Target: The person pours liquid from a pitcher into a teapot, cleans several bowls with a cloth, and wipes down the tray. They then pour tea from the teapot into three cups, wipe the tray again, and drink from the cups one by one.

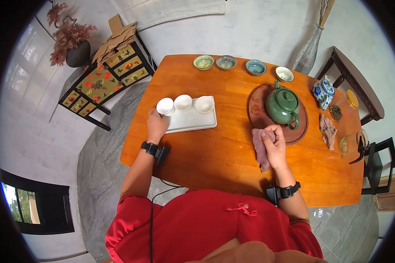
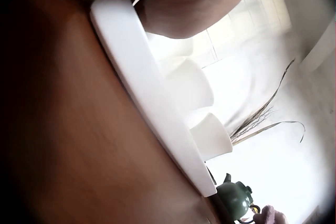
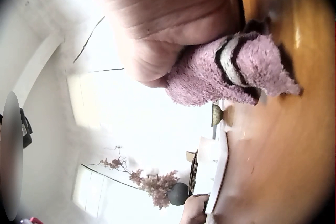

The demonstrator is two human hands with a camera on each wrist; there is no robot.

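My left hand [image 1: 157, 126] grips the near-left end of a white rectangular tray [image 1: 191, 121], right beside the leftmost cup. Three small white cups stand along the tray: the left cup [image 1: 165, 106], the middle cup [image 1: 183, 102] and the right cup [image 1: 204, 104]. The left wrist view shows the tray's long side [image 2: 142, 87] low against the table. My right hand [image 1: 274, 147] holds a folded mauve cloth [image 1: 260, 151], which hangs down from the fingers. Just beyond it, a green teapot [image 1: 281, 105] rests on a round brown tray [image 1: 257, 115].
Several small bowls, including a blue bowl [image 1: 256, 67], line the far edge of the wooden table [image 1: 232, 149]. At the right are a blue-and-white jar [image 1: 323, 93], a yellow-lidded glass jar [image 1: 347, 101], another crumpled cloth [image 1: 327, 130] and a glass pitcher [image 1: 347, 145].
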